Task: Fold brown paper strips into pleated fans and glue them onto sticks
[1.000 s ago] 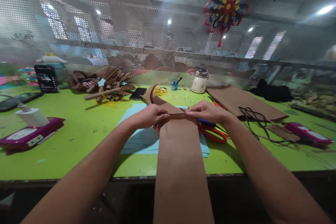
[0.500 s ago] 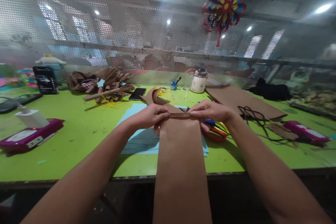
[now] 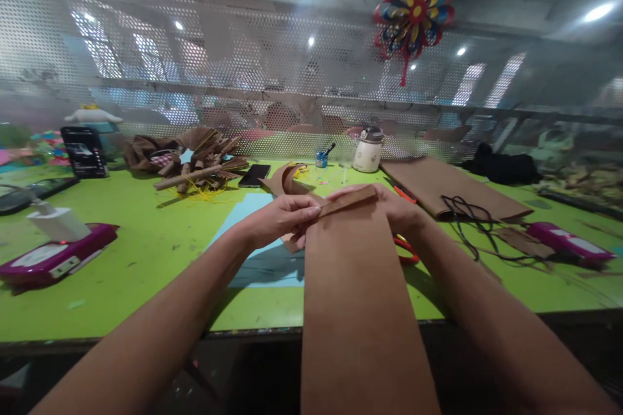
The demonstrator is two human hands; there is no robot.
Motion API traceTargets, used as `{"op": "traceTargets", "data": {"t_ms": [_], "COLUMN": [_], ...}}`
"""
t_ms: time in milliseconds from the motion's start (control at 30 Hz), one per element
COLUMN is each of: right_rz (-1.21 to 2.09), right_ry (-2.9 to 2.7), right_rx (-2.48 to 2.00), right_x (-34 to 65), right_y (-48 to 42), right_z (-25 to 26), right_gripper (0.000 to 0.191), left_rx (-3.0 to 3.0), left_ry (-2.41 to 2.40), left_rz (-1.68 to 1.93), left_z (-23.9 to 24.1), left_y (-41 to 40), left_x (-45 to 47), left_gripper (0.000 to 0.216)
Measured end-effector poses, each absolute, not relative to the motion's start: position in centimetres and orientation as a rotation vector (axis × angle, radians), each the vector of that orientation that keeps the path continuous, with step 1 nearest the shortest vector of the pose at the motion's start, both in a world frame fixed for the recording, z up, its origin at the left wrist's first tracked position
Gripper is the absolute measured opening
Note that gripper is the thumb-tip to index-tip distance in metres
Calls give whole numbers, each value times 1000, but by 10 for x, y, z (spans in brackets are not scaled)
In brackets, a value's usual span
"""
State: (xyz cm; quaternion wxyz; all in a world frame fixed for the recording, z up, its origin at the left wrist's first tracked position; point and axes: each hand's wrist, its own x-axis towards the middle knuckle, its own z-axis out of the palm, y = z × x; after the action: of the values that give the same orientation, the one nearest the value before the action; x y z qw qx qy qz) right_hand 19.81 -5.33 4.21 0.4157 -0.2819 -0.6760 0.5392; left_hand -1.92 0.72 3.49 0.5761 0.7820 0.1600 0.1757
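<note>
A long strip of brown kraft paper (image 3: pixel 360 311) hangs from my hands over the table's front edge, its far end folded over in a narrow flap. My left hand (image 3: pixel 294 213) pinches the flap's left corner between thumb and fingers. Behind the right side of the fold, my right hand (image 3: pixel 396 207) supports the paper; most of its fingers are hidden by it. Light blue paper sheets (image 3: pixel 265 266) lie beneath on the table. Red-handled scissors (image 3: pixel 406 251) show partly beside the strip, under my right wrist. A curled brown paper strip (image 3: pixel 287 178) lies just beyond my left hand.
On the green table (image 3: pixel 165 272), a purple power strip (image 3: pixel 58 253) with a white charger stands left. Rolled brown paper pieces (image 3: pixel 195 162), a phone (image 3: pixel 254 175), a blue jar (image 3: pixel 322 159) and a cream bottle (image 3: pixel 368 150) stand farther back. Black cable (image 3: pixel 470 224) and large brown paper (image 3: pixel 448 185) lie right.
The strip's folded end has tilted, its right side rising, and the strip has shifted right. My right hand has gone from pinching the fold's right end to behind the paper.
</note>
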Motion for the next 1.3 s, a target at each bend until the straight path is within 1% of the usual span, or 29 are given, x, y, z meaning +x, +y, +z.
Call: {"op": "traceTargets", "data": {"t_ms": [133, 200, 300, 433, 533, 633, 700, 767, 867, 1100, 1200, 1300], "right_rz": [1212, 1159, 1183, 1204, 1062, 804, 672, 609, 651, 1075, 1118, 1071], "right_ry": [-1740, -1735, -1684, -1754, -2031, -2235, -2278, -2268, -2201, -1973, -1946, -2004], "right_rx": [-632, -634, -723, -904, -1028, -1142, -1221, -1286, -1306, -1130, -1157, -1166], "right_x": [190, 189, 187, 187, 186, 181, 178, 176, 178, 197, 198, 197], "right_y": [-55, -55, -54, -51, -48, -46, -44, -43, -40, -33, -31, -31], "right_z": [42, 42, 40, 36, 35, 34, 33, 31, 27, 19, 15, 14], "right_gripper": [20, 17, 16, 17, 19, 19, 17, 17, 18, 17, 16, 15], "left_rx": [1816, 1795, 1759, 1643, 1561, 1769, 2019, 2191, 2265, 2295, 2376, 2459], "left_ry": [341, 317, 321, 481, 573, 625, 644, 644, 662, 685, 671, 629], "left_rz": [358, 322, 313, 550, 703, 632, 528, 440, 432, 479, 437, 395], "left_z": [28, 26, 25, 26, 30, 31, 28, 23, 18, 23, 23, 23], "left_y": [2, 0, 1, 13, 19, 18, 17, 18, 22, 22, 23, 24], "left_x": [-12, -10, -9, -12, -14, -14, -13, -11, -11, -13, -15, -16], "left_gripper": [30, 30, 27, 21, 29, 39, 38, 34, 27, 19, 20, 23]}}
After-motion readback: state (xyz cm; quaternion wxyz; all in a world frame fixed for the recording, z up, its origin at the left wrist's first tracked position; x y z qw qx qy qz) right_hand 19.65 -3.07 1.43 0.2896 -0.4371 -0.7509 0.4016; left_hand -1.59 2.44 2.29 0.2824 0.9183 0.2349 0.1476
